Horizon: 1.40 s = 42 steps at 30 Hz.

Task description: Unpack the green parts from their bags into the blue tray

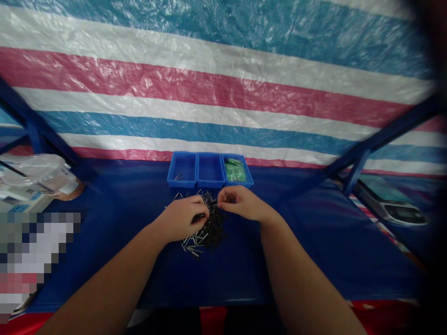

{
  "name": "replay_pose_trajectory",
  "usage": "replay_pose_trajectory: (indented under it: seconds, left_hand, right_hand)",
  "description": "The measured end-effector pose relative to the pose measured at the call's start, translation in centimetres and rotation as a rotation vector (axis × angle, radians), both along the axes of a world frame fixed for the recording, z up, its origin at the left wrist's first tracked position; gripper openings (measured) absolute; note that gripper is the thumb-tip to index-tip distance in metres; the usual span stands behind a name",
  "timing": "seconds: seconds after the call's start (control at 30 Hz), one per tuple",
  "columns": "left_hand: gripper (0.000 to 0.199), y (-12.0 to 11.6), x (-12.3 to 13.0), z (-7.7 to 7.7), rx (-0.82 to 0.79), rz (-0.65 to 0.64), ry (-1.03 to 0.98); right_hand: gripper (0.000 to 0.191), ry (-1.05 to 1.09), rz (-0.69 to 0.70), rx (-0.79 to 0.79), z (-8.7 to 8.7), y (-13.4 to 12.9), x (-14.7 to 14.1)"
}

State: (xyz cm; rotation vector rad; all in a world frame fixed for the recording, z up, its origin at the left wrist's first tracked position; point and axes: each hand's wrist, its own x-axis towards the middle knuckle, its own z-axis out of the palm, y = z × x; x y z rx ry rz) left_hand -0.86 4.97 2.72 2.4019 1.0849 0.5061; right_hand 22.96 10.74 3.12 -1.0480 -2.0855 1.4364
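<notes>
A heap of thin, short metal rods, some silver and some dark, lies on the blue tabletop; they look like pins or nails, but I cannot tell the exact kind. My left hand rests over the heap's left side, thumb and fingers pinched together. At the heap's upper right, my right hand is also closed in a pinch, a little apart from the left. What either set of fingertips holds is too small to make out.
Behind the heap stand three joined blue trays: the left tray holds a few silver rods, the right tray green packets. A scale sits far right. A clear plastic tub is at left. Blue frame bars slant at both sides.
</notes>
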Motion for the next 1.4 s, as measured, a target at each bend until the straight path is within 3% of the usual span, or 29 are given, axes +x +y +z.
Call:
replay_pose_trajectory:
  seconds: [0.27, 0.5, 0.7, 0.93, 1.1, 1.2, 1.4]
  left_hand:
    - [0.007, 0.6, -0.1, -0.4, -0.117, 0.188, -0.229]
    - [0.014, 2.1, -0.7, -1.6, -0.178, 0.475, -0.537]
    - [0.022, 2.8, -0.9, -2.4, -0.222, 0.481, -0.624]
    - [0.016, 3.3, -1.2, -2.8, -0.354, 0.542, -0.84]
    - [0.017, 3.4, -1.6, -2.0, -0.365, 0.609, -0.962]
    - [0.017, 3.4, -2.0, -1.7, -0.313, 0.663, -0.983]
    - [0.018, 3.9, -2.5, -1.6, -0.282, 0.734, -1.046]
  right_hand:
    - [0.019, 0.155, -0.245, 0.055, -1.0, 0.6, -1.4]
    - [0.028, 0.291, -0.597, 0.159, -2.2, 1.0, -3.7]
    - [0.033, 0.324, -0.756, 0.126, -3.1, 1.2, -5.2]
    - [0.029, 0.201, -0.686, 0.167, -2.4, 1.1, -3.2]
    - [0.021, -0.066, -0.536, 0.347, -1.4, 0.8, -0.9]
    - [0.017, -0.208, -0.42, 0.398, -0.6, 0.5, -0.3]
    - [0.014, -0.316, -0.061, 0.238, 0.0, -0.2, 0.2]
